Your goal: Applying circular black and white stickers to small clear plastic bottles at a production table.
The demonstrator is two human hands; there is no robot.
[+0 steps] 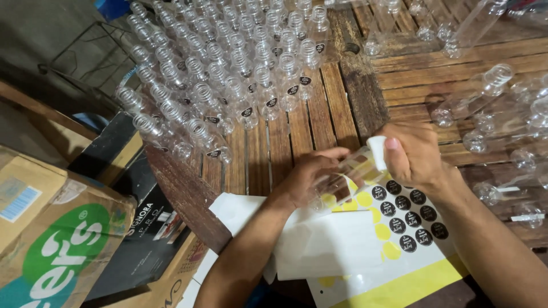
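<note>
Bottle in hand: clear plastic bottle [349, 174] held on its side between both hands, above the near part of the table and just over the sticker sheet.
Left hand: left hand [305, 181] cups the bottle's lower body, fingers [331, 154] curled closed around it.
Right hand: right hand [415, 153] sits at the bottle's upper end, fingers bent and pressed against the bottle; thumb tip beside a small white piece [377, 149] at that end. Whether they pinch that piece or only the bottle, I cannot tell.
Sticker sheet: yellow-backed sheet [399, 268] lying flat under the hands, carrying rows of round black stickers [408, 217]; several yellow circles show where stickers are gone.
White paper: plain white sheets [331, 242] overlapping the sticker sheet's left side.
Labelled bottles: dense group of upright clear bottles [228, 74] at the far left of the table, uncapped, many with a black round sticker on the shoulder.
Loose bottles: more clear bottles [491, 91] lying on their sides at the right, well apart from the upright group.
Table: round wooden slatted table [319, 114].
Boxes: cardboard boxes [51, 228] beside the table on the left.
</note>
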